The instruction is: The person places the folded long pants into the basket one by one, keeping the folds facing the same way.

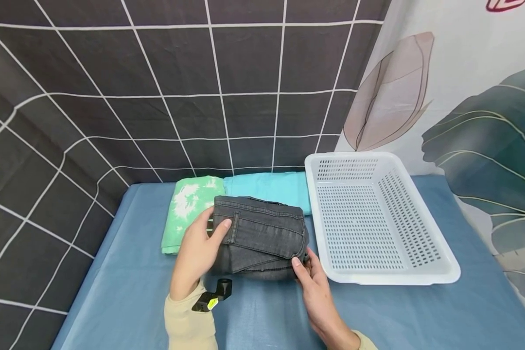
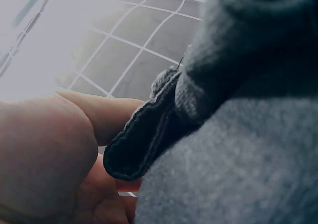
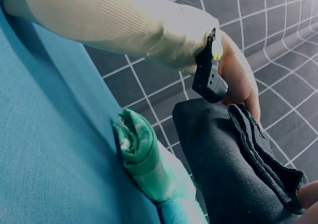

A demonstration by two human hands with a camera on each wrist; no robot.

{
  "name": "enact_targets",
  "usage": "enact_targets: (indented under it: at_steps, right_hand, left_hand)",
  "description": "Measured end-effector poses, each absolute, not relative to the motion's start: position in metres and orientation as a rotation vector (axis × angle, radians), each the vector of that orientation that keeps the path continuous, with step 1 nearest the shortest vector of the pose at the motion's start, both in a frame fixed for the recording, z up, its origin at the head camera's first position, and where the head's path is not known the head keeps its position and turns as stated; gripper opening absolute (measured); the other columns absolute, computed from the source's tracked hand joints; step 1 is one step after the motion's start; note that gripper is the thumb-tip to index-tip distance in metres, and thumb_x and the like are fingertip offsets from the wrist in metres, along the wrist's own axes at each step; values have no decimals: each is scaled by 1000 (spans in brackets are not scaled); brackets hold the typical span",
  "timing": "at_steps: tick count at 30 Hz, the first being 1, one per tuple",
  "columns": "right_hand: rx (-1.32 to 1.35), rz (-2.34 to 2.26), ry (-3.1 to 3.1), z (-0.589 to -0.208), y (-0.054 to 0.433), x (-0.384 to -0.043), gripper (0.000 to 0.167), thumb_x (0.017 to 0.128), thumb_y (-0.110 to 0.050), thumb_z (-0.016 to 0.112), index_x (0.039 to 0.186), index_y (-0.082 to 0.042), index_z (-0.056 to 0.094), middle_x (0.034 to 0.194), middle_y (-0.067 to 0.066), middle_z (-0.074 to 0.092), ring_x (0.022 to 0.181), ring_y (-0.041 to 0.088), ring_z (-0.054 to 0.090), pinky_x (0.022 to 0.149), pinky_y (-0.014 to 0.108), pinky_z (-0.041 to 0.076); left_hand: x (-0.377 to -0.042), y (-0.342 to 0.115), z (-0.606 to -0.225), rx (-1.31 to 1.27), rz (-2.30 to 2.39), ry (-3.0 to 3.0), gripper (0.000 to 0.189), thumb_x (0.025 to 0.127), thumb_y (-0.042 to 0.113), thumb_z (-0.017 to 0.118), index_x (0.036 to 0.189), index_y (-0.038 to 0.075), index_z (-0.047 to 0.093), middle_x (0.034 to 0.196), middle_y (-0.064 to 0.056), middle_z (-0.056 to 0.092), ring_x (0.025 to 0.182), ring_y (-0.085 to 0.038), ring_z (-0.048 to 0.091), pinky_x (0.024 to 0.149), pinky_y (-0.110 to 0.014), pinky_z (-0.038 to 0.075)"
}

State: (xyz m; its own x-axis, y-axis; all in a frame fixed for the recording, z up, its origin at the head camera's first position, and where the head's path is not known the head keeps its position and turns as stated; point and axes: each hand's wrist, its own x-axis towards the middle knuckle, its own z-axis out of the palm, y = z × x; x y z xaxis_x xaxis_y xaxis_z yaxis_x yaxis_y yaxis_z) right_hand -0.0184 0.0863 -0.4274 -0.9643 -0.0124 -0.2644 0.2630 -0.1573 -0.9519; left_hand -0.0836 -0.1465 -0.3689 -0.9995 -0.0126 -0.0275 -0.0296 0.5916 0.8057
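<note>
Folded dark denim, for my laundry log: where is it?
In the head view, the folded dark denim is held between the left hand and right hand, left of the white basket.

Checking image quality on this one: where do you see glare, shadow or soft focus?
Head view: fairly even light, stitching on the folded dark denim garment readable; left wrist view: glare washes out the upper left, paling part of the grid-patterned cloth, and the garment's nearest fabric looks soft; right wrist view: a broad, soft-edged shadow crosses the blue sheet.
</note>
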Motion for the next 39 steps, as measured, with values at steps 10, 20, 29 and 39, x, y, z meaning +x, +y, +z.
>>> enact_targets:
  at_steps: [10,20,29,39]
  right_hand:
    - [256,-2256,1923,-423,87,-19,77,110,-30,44,157,7,-4,160,36,7,150,45,10,118,60,17]
    - [230,-2277,1919,-416,86,-17,76,109,-26,45,157,7,-4,160,36,7,150,44,9,119,58,15]
    - [198,-2316,1938,-409,86,-17,74,109,-22,46,157,8,-2,160,35,9,150,42,10,119,56,14]
    - [207,-2279,1997,-400,91,-19,72,108,-23,47,158,5,3,159,32,20,148,39,21,118,56,19]
  left_hand:
    - [-82,-147,-367,-36,1426,2796,57,104,35,57,152,9,42,137,-13,58,114,-31,59,91,-50,51]
    - [-80,-150,-364,-22,1454,2806,60,104,37,56,154,8,39,142,-14,54,117,-32,58,92,-51,51]
    - [-78,-148,-361,-31,1512,2792,57,104,36,56,153,10,41,140,-13,55,118,-32,60,93,-52,51]
    - [-77,-142,-357,-11,1613,2794,53,104,33,57,149,9,45,135,-15,56,114,-32,62,92,-52,53]
